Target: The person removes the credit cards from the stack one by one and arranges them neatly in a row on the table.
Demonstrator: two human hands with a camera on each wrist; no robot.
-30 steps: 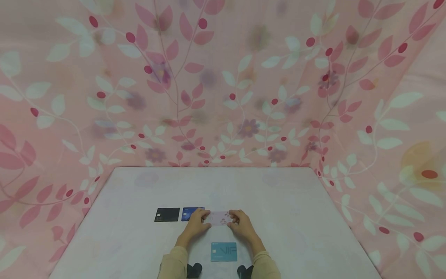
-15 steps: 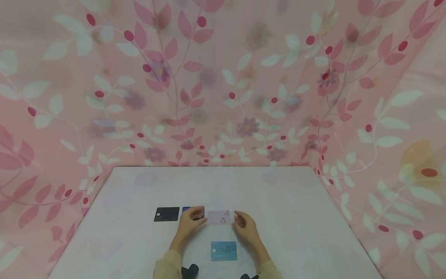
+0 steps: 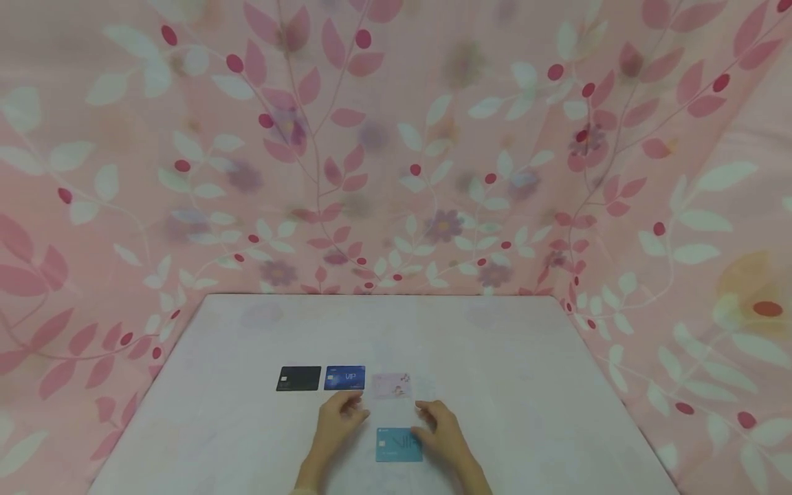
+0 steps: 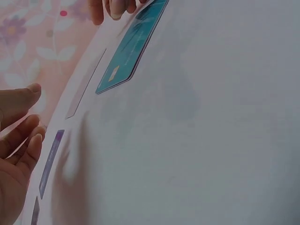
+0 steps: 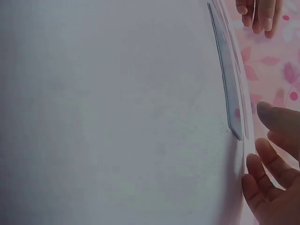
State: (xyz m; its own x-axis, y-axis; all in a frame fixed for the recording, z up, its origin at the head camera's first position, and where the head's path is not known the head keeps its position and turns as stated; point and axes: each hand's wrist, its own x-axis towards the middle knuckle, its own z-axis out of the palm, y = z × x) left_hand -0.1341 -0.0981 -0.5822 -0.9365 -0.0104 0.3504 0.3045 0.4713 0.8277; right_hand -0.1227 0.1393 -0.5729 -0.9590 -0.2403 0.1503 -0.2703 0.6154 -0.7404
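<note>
A pale pink card (image 3: 392, 386) with a small floral print lies flat on the white table, just beyond both hands. My left hand (image 3: 339, 418) holds nothing; its fingers are loosely bent, below the dark blue VIP card (image 3: 344, 377). Over the right edge of the teal VIP card (image 3: 396, 445) hovers my right hand (image 3: 444, 432), its thumb overlapping that card's upper right corner in the head view. Nothing is between its fingers. In the left wrist view the teal card (image 4: 131, 51) lies flat, and the left fingers (image 4: 29, 152) are apart from it.
A black card (image 3: 299, 379) lies left of the dark blue one, so three cards form a row. The white table (image 3: 495, 357) is bordered at the back and sides by pink floral cloth (image 3: 383, 137).
Both hands have let go of the pink card and drawn back toward the body. The dark blue card is uncovered; the right hand now overlaps the teal card.
</note>
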